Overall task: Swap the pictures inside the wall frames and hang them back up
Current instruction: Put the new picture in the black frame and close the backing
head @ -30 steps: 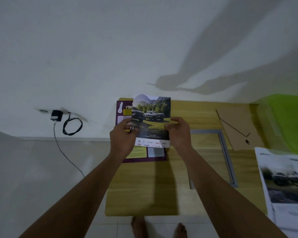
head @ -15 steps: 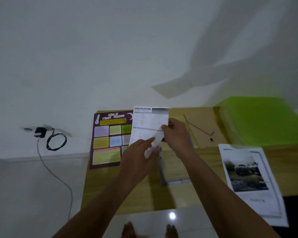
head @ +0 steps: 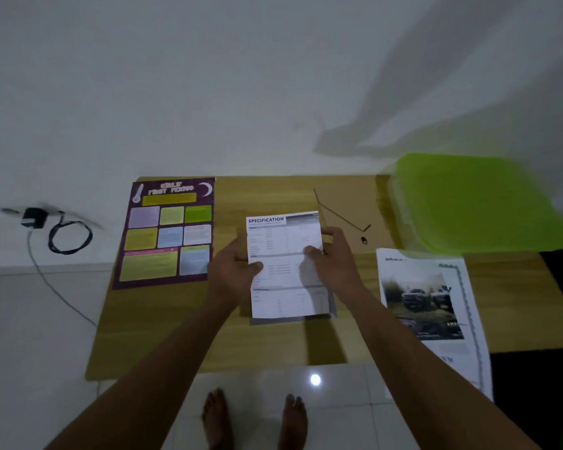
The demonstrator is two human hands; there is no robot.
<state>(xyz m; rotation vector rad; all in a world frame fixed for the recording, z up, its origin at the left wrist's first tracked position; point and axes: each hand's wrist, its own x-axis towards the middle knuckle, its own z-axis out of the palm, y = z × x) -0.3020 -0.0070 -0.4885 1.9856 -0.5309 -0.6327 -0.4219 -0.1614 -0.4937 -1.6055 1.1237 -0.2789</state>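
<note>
Wooden table, viewed from above. Green-lidded container beyond and right of the right fingers: lid on, contents not discernible. Left hand and right hand each pinch a side edge of the specification sheet, thumbs on its printed face. Sheet sits between the fingers, over a grey frame. Long axis runs away from the person, heading at far end. Purple poster lies left of the left fingers, car print right of the right fingers.
</note>
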